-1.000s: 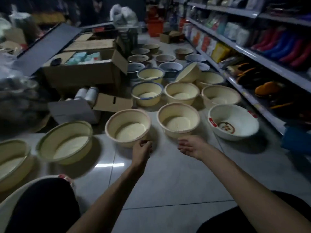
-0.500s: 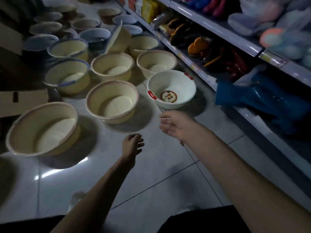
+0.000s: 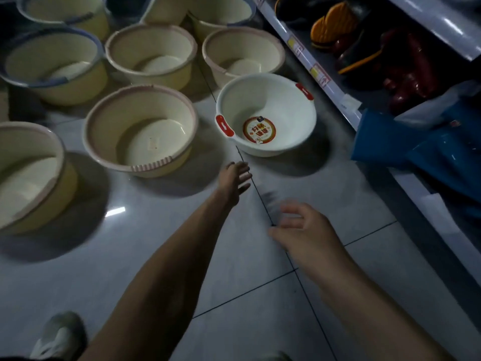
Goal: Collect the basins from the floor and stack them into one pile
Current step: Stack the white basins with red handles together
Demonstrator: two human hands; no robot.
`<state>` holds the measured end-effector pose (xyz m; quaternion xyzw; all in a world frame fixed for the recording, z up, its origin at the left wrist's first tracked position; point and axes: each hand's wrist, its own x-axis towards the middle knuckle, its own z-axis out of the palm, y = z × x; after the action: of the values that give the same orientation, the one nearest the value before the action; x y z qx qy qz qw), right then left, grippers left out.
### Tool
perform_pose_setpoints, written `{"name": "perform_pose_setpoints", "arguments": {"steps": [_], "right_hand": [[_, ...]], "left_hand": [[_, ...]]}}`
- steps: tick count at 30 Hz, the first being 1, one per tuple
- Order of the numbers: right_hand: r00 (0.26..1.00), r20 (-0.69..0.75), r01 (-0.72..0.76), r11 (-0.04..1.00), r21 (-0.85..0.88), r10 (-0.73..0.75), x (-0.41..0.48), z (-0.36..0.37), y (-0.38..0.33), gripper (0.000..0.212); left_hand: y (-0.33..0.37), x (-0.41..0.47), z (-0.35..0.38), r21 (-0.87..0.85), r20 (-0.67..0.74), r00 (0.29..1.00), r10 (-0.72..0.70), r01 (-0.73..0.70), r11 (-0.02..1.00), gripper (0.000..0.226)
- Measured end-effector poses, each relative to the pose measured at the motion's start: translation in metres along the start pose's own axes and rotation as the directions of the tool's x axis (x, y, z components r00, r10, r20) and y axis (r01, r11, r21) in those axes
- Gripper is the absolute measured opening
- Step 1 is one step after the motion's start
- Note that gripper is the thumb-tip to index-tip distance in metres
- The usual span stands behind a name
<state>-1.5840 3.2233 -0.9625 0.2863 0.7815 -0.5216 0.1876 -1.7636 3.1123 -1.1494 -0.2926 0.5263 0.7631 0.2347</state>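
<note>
A white basin with red handles and a round red sticker inside sits on the tiled floor beside the shelf. Left of it stands a cream basin with a pink rim, and several more cream basins fill the floor behind and to the left. My left hand reaches forward with fingers spread, just short of the white basin's near rim, holding nothing. My right hand hovers lower and nearer to me, fingers loosely spread and blurred, empty.
A low metal shelf runs along the right with slippers and shoes on it. A blue plastic-wrapped bundle juts out from the shelf onto the floor. My shoe shows at bottom left.
The view has swung right and closer to the white basin. My left hand moved forward toward its rim; my right hand dropped back and lower. Nothing was picked up.
</note>
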Motion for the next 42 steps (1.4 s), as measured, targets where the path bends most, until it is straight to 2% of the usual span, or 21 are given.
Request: {"name": "perform_pose_setpoints", "arguments": {"steps": [2,6,12,17,22,27,31,35,37,42], "right_hand": [[0.999,0.028,-0.019,1.000,-0.009,0.019,0.009,0.002,0.008,0.053],[0.996,0.080,-0.042,0.999,0.022,0.041,0.021,-0.004,0.011,0.053],[0.999,-0.002,-0.048,0.998,0.033,0.048,0.032,-0.017,0.014,0.050],[1.000,0.013,-0.028,0.999,0.039,0.028,0.030,-0.017,0.005,0.054],[0.999,0.034,0.028,0.999,0.036,-0.030,0.014,-0.013,-0.010,0.055],[0.994,0.062,0.087,0.995,0.046,-0.089,-0.007,-0.003,-0.029,0.049],[0.985,0.029,0.171,0.985,0.039,-0.172,-0.027,0.009,-0.048,0.043],[0.963,0.068,0.260,0.965,0.027,-0.261,-0.051,0.032,-0.063,0.042],[0.948,0.091,0.308,0.951,-0.019,-0.305,-0.061,0.043,-0.071,0.043],[0.912,0.118,0.405,0.908,-0.105,-0.393,-0.086,0.071,-0.092,0.045]], "left_hand": [[0.002,0.022,0.017,-0.048,0.017,0.999,-0.051,0.051,0.998,0.040],[0.008,0.047,0.041,-0.060,0.072,0.995,-0.062,0.067,0.996,0.044],[0.023,0.057,0.065,-0.247,0.131,0.985,-0.114,0.144,0.958,0.043],[0.011,0.041,0.058,-0.199,0.075,0.987,-0.143,0.155,0.968,0.044],[-0.009,0.001,0.018,-0.057,0.034,0.991,-0.131,0.133,0.989,0.038],[-0.003,-0.055,-0.030,-0.002,-0.044,0.994,-0.098,0.098,0.995,0.035],[0.014,-0.115,-0.083,0.018,-0.003,0.995,-0.103,0.104,0.994,0.035],[0.034,-0.180,-0.142,0.090,0.021,0.995,-0.096,0.093,0.992,0.033],[0.042,-0.211,-0.169,0.148,0.037,0.997,-0.060,0.054,0.987,0.036],[0.063,-0.287,-0.221,0.162,0.040,0.998,0.053,-0.059,0.985,0.031]]}}
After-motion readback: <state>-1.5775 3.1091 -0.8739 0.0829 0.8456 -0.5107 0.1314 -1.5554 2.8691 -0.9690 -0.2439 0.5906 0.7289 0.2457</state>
